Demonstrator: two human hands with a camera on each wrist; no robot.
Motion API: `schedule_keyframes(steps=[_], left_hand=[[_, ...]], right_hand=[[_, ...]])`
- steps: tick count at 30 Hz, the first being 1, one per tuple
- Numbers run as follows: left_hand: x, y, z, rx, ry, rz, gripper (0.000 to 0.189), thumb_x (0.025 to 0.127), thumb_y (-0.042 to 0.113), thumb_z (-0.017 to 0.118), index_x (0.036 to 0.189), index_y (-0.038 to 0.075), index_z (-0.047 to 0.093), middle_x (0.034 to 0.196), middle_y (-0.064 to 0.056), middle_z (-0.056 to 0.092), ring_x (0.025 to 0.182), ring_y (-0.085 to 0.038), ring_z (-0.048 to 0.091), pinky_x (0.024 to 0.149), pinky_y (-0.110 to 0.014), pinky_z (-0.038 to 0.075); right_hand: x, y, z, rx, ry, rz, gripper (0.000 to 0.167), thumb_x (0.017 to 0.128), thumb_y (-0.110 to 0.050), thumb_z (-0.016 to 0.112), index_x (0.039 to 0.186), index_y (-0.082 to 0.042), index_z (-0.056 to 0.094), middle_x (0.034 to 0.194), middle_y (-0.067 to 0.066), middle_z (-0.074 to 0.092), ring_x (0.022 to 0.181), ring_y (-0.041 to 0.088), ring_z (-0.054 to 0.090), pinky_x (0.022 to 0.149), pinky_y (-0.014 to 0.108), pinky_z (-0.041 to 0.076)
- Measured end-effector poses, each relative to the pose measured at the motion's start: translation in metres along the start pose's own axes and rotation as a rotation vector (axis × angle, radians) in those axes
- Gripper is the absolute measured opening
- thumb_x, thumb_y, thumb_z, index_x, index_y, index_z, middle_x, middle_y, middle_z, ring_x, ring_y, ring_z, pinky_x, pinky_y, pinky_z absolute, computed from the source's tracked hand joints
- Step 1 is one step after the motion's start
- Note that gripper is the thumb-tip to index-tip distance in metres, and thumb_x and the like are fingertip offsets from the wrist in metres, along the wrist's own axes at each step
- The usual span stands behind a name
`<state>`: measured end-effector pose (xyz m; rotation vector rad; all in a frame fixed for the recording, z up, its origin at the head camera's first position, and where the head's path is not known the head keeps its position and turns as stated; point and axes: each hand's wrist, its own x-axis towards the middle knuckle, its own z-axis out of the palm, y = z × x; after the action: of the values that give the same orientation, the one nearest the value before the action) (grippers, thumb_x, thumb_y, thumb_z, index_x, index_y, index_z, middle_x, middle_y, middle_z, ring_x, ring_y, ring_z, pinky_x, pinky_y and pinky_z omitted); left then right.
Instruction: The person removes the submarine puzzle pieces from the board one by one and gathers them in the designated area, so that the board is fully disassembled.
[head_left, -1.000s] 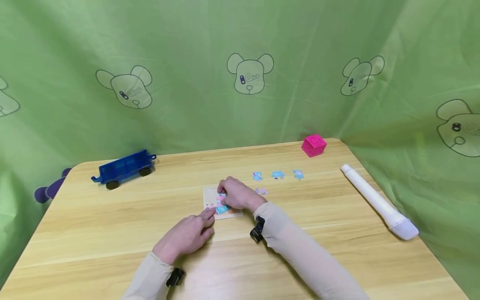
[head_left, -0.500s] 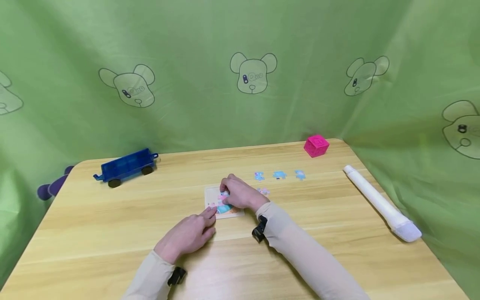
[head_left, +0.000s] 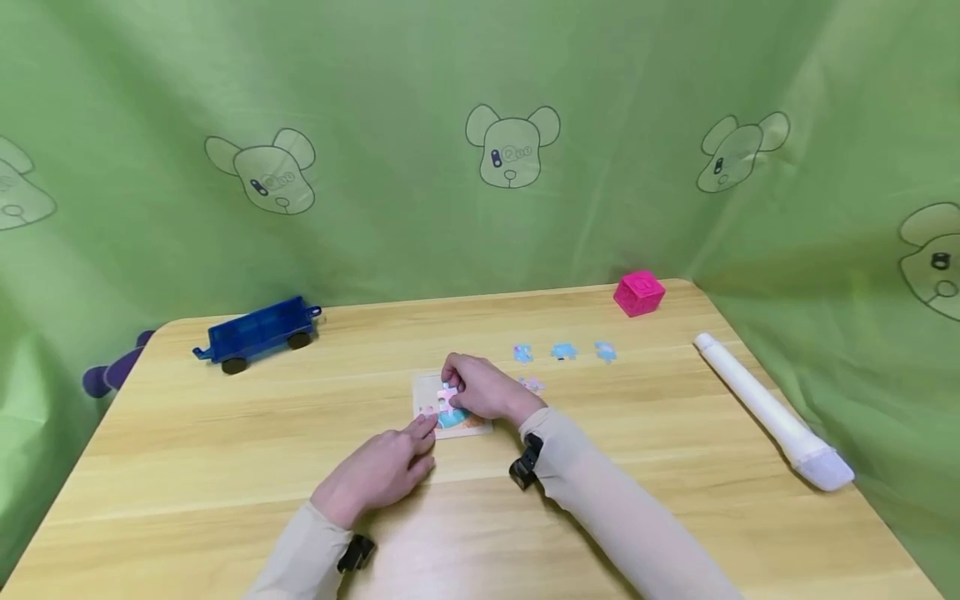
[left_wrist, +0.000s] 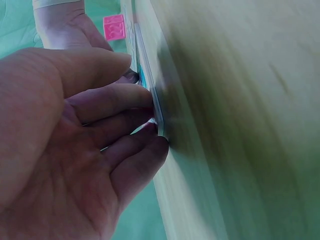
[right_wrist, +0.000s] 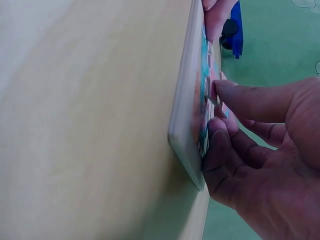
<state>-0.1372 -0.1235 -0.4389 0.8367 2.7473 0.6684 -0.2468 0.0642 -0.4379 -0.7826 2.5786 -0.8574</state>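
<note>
A small puzzle board [head_left: 423, 390] with a pale frame lies on the table in front of me, partly filled with pink, blue and orange picture pieces. My right hand [head_left: 483, 389] pinches a pink puzzle piece [head_left: 447, 398] between thumb and fingers over the board. Seen from the right wrist, that puzzle piece [right_wrist: 214, 91] stands slightly off the surface, tilted. My left hand [head_left: 378, 473] rests its extended fingertips on the board's near left corner. In the left wrist view, its fingers [left_wrist: 137, 162] touch the board's edge. Fingers hide part of the picture.
Several loose puzzle pieces [head_left: 564, 351] lie right of the board. A blue toy wagon [head_left: 258, 333] stands at the back left, a pink cube [head_left: 639, 293] at the back right. Along the right side lies a white microphone-shaped object [head_left: 772, 412]. A green curtain [head_left: 390, 233] borders the table.
The pink puzzle piece in my right hand has shifted and shows more of its outline now. My left hand stays at the board's corner. The whole view has drifted a little.
</note>
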Motion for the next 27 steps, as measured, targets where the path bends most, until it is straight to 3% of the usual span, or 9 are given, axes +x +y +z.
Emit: schedule_keyframes(steps=[16,22,27], left_hand=[[0.001,-0.001,-0.001,0.007,-0.010,0.013,0.042,0.100,0.015,0.056,0.135,-0.009,0.053,0.149,-0.021,0.039,0.135,-0.037,0.039,0.110,-0.047,0.035],[-0.001,-0.001,-0.002,0.006,-0.022,0.003,0.042,0.100,0.015,0.056,0.135,-0.008,0.053,0.150,-0.020,0.039,0.135,-0.036,0.040,0.109,-0.047,0.036],[0.000,-0.001,-0.004,0.018,-0.028,-0.005,0.042,0.101,0.015,0.055,0.136,-0.008,0.053,0.150,-0.020,0.039,0.135,-0.034,0.040,0.109,-0.046,0.036]], right_hand=[[-0.002,0.006,0.001,0.104,0.035,0.024,0.013,0.092,0.000,0.064,0.103,-0.007,0.061,0.087,0.002,0.057,0.081,0.016,0.054,0.075,0.031,0.049],[-0.002,0.007,0.002,0.144,0.032,-0.003,0.014,0.093,0.002,0.063,0.103,-0.007,0.061,0.088,0.002,0.057,0.082,0.016,0.054,0.077,0.030,0.049],[-0.009,0.002,-0.008,0.203,0.054,-0.025,0.014,0.093,0.002,0.062,0.105,-0.006,0.061,0.089,0.004,0.057,0.084,0.018,0.055,0.077,0.031,0.050]])
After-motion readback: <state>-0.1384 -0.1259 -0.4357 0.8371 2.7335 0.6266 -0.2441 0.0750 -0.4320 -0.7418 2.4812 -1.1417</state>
